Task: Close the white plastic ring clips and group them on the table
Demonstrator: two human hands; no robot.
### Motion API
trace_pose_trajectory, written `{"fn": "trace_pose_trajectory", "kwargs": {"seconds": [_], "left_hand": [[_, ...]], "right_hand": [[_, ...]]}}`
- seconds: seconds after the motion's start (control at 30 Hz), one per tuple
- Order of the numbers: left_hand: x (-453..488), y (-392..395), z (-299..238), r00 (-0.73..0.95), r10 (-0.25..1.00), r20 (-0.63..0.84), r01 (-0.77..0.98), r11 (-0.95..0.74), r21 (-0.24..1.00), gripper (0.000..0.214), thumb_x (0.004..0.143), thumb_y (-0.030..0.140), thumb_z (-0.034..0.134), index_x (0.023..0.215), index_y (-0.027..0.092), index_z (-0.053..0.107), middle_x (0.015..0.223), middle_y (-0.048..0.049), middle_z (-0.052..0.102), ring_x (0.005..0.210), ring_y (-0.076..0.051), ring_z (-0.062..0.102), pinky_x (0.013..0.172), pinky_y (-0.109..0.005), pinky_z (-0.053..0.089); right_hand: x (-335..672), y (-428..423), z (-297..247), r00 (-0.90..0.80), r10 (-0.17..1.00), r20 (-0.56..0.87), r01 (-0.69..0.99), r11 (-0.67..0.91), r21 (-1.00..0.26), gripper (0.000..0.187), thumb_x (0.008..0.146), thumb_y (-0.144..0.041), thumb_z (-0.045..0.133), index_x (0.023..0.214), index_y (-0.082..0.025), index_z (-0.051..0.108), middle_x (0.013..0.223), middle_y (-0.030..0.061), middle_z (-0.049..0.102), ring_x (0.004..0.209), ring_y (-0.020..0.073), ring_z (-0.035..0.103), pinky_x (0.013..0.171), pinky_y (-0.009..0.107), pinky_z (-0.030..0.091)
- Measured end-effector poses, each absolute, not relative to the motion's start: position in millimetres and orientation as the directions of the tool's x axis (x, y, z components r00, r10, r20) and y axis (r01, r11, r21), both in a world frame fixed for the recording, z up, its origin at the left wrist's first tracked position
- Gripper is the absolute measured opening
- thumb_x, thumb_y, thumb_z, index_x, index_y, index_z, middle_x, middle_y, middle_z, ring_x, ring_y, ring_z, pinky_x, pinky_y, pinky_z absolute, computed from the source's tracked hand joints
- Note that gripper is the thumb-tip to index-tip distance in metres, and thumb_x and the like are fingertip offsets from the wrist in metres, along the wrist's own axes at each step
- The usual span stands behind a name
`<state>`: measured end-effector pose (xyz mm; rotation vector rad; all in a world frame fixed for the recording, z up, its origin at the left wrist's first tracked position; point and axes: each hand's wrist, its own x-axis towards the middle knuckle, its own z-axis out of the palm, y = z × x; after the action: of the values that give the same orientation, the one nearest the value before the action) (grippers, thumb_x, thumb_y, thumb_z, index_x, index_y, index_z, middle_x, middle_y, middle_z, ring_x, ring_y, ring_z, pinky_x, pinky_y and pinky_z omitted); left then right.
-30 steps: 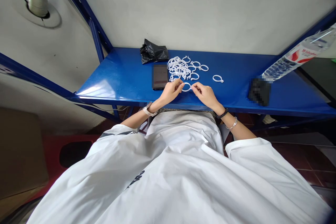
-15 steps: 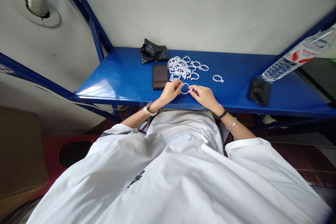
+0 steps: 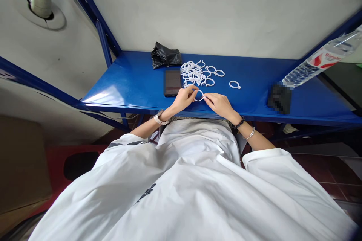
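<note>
Near the front edge of the blue tabletop, my left hand (image 3: pixel 184 98) pinches the left side of a white plastic curtain ring (image 3: pixel 202 92). The fingertips of my right hand (image 3: pixel 220 103) are closed on the ring's right side, where they partly cover its end. Just beyond my hands lies a pile of similar white rings (image 3: pixel 194 72), some of them with open ends. One loose ring (image 3: pixel 234 84) lies apart, to the right of the pile. A dark phone (image 3: pixel 172 83) rests beside my left hand.
Behind the phone sits a crumpled black plastic bag (image 3: pixel 165 55). On the right are a water bottle (image 3: pixel 325 58) and a blurred black object (image 3: pixel 279 98). Blue metal posts (image 3: pixel 104 43) and a pale wall (image 3: pixel 215 11) bound the tabletop (image 3: pixel 135 79).
My right fingertips have shifted slightly left along with the ring's right side. My left hand keeps nearly the same place, and the pile looks unchanged.
</note>
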<state>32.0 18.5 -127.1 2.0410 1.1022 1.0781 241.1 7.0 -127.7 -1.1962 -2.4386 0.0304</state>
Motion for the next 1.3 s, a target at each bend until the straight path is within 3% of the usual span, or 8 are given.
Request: {"fn": "trace_pose_trajectory", "kwargs": {"seconds": [0.27,0.53,1.3], "left_hand": [[32.7,16.4,-125.5,0.472,0.802,0.366,0.386,-0.561,0.732,0.047,0.085,0.045,0.066,0.119,0.015,0.056,0.067,0.0023,0.062,0.055,-0.011,0.055,0.057,-0.022,0.044],[32.5,18.9,-129.1,0.446,0.824,0.348,0.374,-0.525,0.764,0.053,0.088,0.045,0.065,0.129,0.015,0.052,0.073,0.0009,0.062,0.057,-0.011,0.056,0.056,-0.022,0.044],[31.7,18.2,-126.7,0.421,0.837,0.351,0.426,-0.524,0.738,0.05,0.084,0.042,0.066,0.124,0.013,0.058,0.078,-0.0018,0.067,0.061,-0.012,0.059,0.062,-0.023,0.049]], "right_hand": [[240.9,6.5,-126.8,-0.521,0.787,0.33,0.789,0.592,-0.166,0.036,0.107,-0.035,0.034,0.108,-0.019,0.066,0.1,0.0109,0.075,0.089,0.0239,0.068,0.065,0.029,0.036],[240.0,6.1,-125.9,-0.466,0.827,0.316,0.827,0.534,-0.177,0.035,0.107,-0.035,0.034,0.1,-0.02,0.064,0.086,0.0089,0.074,0.079,0.0236,0.066,0.058,0.029,0.027],[238.8,4.7,-123.6,-0.48,0.822,0.307,0.82,0.545,-0.178,0.035,0.106,-0.035,0.034,0.093,-0.02,0.063,0.086,0.0092,0.072,0.078,0.0231,0.063,0.06,0.03,0.027]]}}
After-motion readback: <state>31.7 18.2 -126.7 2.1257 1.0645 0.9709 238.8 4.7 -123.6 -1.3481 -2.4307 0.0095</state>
